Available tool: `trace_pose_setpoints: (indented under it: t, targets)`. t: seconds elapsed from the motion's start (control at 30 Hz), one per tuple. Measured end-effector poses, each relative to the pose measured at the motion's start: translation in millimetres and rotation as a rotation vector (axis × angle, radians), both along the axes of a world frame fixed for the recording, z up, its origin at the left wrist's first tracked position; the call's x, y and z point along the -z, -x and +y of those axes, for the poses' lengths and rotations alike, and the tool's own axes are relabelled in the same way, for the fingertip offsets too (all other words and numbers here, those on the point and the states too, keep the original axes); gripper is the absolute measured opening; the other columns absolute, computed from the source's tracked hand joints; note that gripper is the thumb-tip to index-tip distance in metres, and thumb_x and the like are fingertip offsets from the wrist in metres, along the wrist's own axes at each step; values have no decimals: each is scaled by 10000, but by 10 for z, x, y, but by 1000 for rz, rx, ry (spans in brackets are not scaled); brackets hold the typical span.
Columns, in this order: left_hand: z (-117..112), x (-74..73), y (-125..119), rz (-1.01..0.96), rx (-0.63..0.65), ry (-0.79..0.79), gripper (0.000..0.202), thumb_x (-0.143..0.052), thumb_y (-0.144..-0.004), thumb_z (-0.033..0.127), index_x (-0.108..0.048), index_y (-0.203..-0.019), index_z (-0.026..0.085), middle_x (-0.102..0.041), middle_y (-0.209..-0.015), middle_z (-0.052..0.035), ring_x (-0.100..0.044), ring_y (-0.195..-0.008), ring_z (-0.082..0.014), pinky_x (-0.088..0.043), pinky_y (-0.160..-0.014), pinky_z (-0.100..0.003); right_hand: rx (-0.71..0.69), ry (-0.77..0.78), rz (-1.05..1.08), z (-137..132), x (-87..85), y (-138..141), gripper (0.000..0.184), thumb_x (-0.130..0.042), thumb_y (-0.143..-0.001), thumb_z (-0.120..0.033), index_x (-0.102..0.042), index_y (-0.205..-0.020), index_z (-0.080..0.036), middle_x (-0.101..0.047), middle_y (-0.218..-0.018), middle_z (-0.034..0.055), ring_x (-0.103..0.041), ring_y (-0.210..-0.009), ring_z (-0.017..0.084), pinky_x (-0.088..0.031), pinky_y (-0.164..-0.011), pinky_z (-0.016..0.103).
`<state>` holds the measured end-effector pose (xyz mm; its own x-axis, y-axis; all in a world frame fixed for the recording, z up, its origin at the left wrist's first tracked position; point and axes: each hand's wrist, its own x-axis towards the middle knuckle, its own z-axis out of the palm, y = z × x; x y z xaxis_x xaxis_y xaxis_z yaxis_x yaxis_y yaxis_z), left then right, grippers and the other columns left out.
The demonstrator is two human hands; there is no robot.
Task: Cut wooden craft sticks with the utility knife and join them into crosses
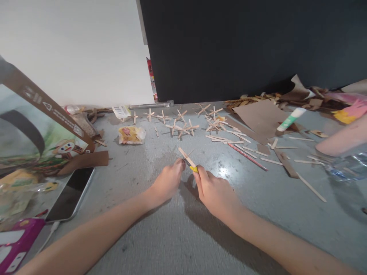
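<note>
My left hand (168, 179) is closed, its fingertips beside a pale wooden craft stick (187, 156); what it grips is hidden. My right hand (215, 191) pinches a small tool with a yellow part (195, 169) and a dark front; its exact kind is unclear. The craft stick slants up and left from the yellow part, between both hands. A thinner sliver crosses near it. Beyond my hands stand several star shapes (183, 130) of crossed craft sticks. Loose craft sticks (220, 139) lie to their right, near a red patterned strip (248, 157).
A glue stick (291, 119) stands by brown cardboard (258, 118) at right, near another person's arm (344, 137) and a clear plastic item (348, 167). At left are a printed bag (43, 126), a phone (71, 194), a purple device (21, 244) and a yellow packet (132, 135).
</note>
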<state>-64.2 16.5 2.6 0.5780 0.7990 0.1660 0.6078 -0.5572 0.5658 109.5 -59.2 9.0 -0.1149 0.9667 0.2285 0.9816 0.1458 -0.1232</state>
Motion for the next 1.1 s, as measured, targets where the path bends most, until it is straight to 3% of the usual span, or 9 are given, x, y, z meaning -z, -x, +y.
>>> trace_pose_setpoints:
  t: [0.13, 0.23, 0.43, 0.53, 0.87, 1.0, 1.1]
  targets:
    - [51, 5, -25, -189, -107, 90, 234, -343, -1033, 261, -502, -870, 205, -489, -634, 39, -422, -518, -111, -351, -559, -244, 18, -57, -49, -13, 16, -35, 493, -230, -1108, -361, -648, -1215, -121, -719, -743, 102, -641, -486, 187, -175, -466, 299]
    - [103, 26, -41, -370, -208, 239, 331, -298, -1061, 389, -504, -876, 209, -385, -567, 71, -330, -480, -104, -301, -512, -231, 22, -54, -2, -6, 41, -101, 527, -217, -1108, -379, -681, -1126, -129, -711, -710, 91, -608, -456, 172, -170, -466, 296]
    - [161, 63, -45, -610, -203, 454, 441, -422, -994, 628, -488, -845, 218, -284, -555, 100, -233, -463, -81, -228, -464, -209, 20, -171, 148, 28, 37, -248, 590, -200, -1110, -451, -704, -1030, -155, -658, -594, 53, -540, -426, 147, -213, -478, 273]
    - [145, 32, -41, -691, -129, 531, 490, -478, -949, 693, -494, -845, 215, -259, -549, 111, -210, -456, -73, -209, -455, -208, 9, -227, 185, 32, 12, -284, 550, -254, -1106, -448, -715, -1036, -157, -666, -602, 47, -531, -430, 139, -226, -483, 268]
    - [143, -33, -6, -801, 14, 656, 499, -575, -917, 682, -548, -862, 187, -249, -523, 119, -212, -436, -60, -186, -459, -219, 1, -266, 272, 32, -25, -297, 416, -368, -1087, -399, -708, -1061, -159, -696, -666, 39, -562, -486, 135, -303, -508, 261]
    - [148, -38, 4, -823, 41, 678, 490, -587, -919, 670, -550, -873, 183, -259, -521, 120, -204, -434, -56, -192, -459, -217, 37, -235, 195, 100, 13, -341, 394, -392, -1077, -398, -705, -1009, -168, -677, -701, 49, -588, -557, 159, -296, -520, 278]
    - [148, -37, 2, -805, 49, 661, 504, -580, -912, 689, -548, -874, 188, -275, -523, 117, -214, -436, -60, -210, -459, -220, 56, -212, 75, 186, 76, -402, 345, -435, -1054, -364, -704, -957, -170, -665, -796, 92, -637, -721, 222, -336, -549, 295]
